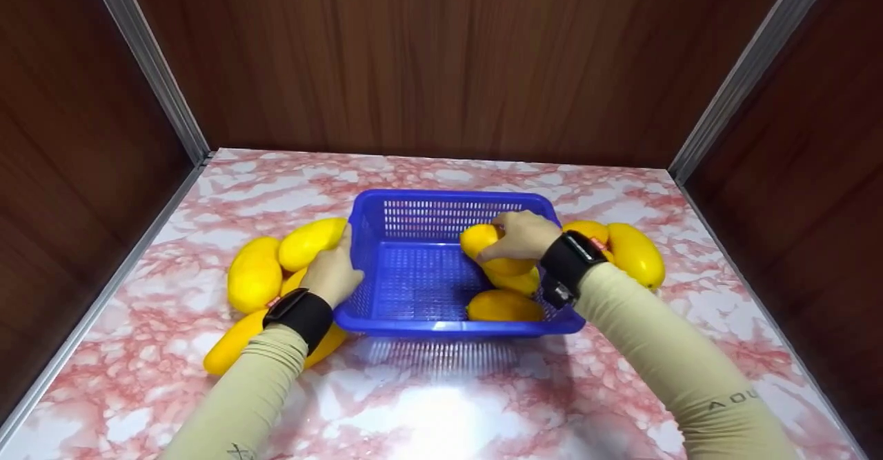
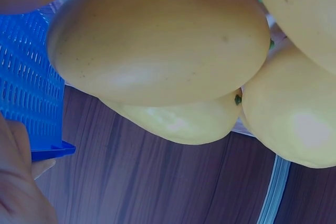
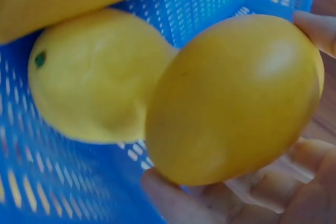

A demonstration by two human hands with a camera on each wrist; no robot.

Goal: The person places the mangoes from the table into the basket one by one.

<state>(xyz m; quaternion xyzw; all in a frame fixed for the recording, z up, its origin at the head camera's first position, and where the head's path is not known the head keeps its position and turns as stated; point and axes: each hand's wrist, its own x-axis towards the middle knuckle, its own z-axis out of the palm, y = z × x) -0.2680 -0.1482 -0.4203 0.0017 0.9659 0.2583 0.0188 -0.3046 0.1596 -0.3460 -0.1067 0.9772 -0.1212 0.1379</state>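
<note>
A person's right hand (image 1: 522, 234) curls around one yellow mango (image 1: 483, 243) inside a blue plastic basket (image 1: 414, 205) on a marble-patterned table (image 1: 441, 405), above two more mangoes there. The left hand (image 1: 333, 274) rests on a mango (image 1: 312, 241) among four heaped left of the basket. Two lie to its right.

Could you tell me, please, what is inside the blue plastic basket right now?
The blue perforated plastic basket contains three yellow mangoes: one held by the right hand, the held mango, and two resting mangoes. The hand covers part of the fruit beneath.
</note>
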